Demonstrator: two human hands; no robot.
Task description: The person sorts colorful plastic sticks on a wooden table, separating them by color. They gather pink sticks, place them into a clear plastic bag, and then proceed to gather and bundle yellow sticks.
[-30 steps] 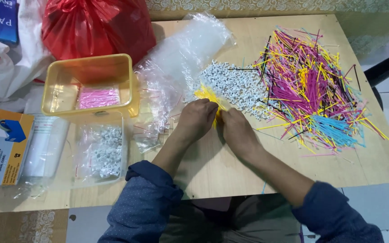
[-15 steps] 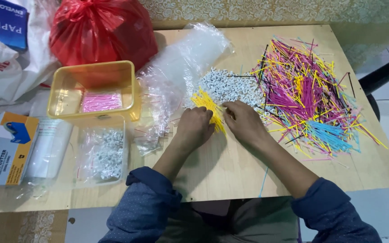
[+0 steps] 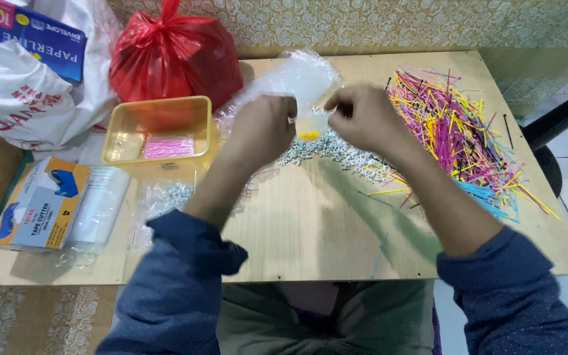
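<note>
The left hand (image 3: 262,128) and the right hand (image 3: 361,117) are raised over the middle of the wooden surface (image 3: 310,223), their fingers pinching the two sides of a small clear bag (image 3: 311,125) with something yellow at its bottom. The bag hangs between them, at 3 o'clock from the left fingers and 9 o'clock from the right, equally near both. The white bead pile (image 3: 327,150) lies just below at 6 o'clock, the coloured sticks (image 3: 451,128) toward 3 o'clock.

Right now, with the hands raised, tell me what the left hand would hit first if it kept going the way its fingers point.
The left hand points toward the right hand. It would first meet the small clear bag held between them, though depth is unclear.
</note>
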